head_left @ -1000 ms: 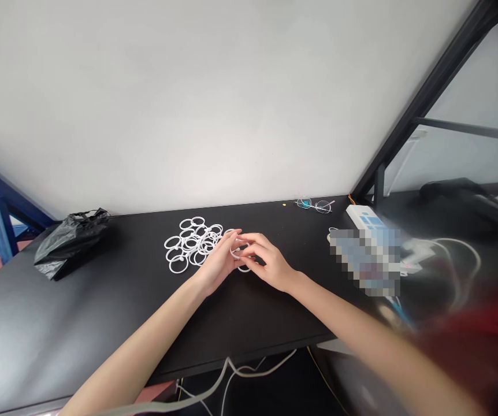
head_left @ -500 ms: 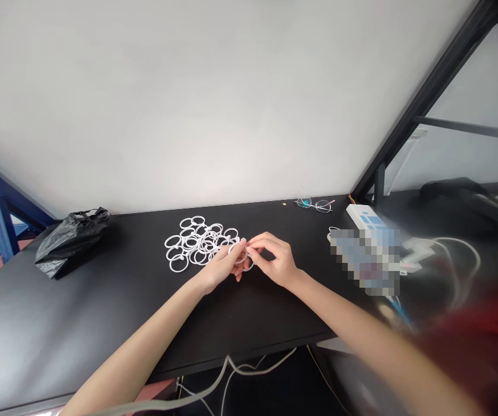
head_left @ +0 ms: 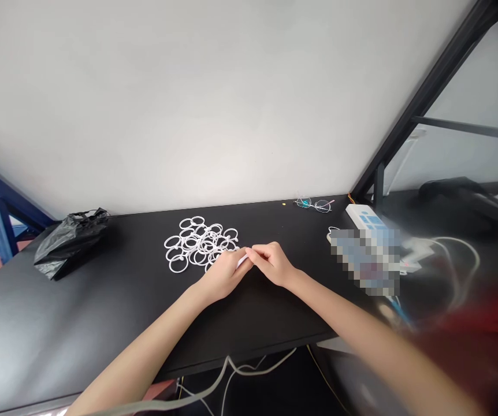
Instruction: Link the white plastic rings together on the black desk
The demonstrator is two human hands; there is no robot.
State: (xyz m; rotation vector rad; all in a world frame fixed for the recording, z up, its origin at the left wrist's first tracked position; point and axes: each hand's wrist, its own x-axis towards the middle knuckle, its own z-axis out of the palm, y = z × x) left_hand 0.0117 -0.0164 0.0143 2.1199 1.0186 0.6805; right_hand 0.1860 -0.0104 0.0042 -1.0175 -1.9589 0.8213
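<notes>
Head view: both hands meet on one white ring just right of the pile

Left hand (head_left: 225, 274) and right hand (head_left: 274, 264) come together low over the desk (head_left: 67, 323), their fingertips touching or nearly so. Between them is the ring (head_left: 242, 260), seen almost edge-on as a thin white strip at the left hand's fingers. Those fingers are pressed together around it, thumb on the upper side, the other fingertips mostly out of sight. On the right, thumb and forefinger pinch the strip's far end; the other fingers curl in behind, and I cannot tell whether any of them touch it.

Just beyond the left hand, the pile (head_left: 206, 247) of white rings lies loosely overlapped, its nearest rings partly covered by that hand. Well off to the left sits a crumpled black bag (head_left: 73, 240). Toward the back, by the wall (head_left: 231, 115), are the glasses (head_left: 313, 206), with a yellow speck (head_left: 284, 204) just beside them. Further right lies a white strip with blue panels (head_left: 360, 215), next to a pixelated patch. Below the desk's front edge hangs a pale cable (head_left: 249, 374)
</notes>
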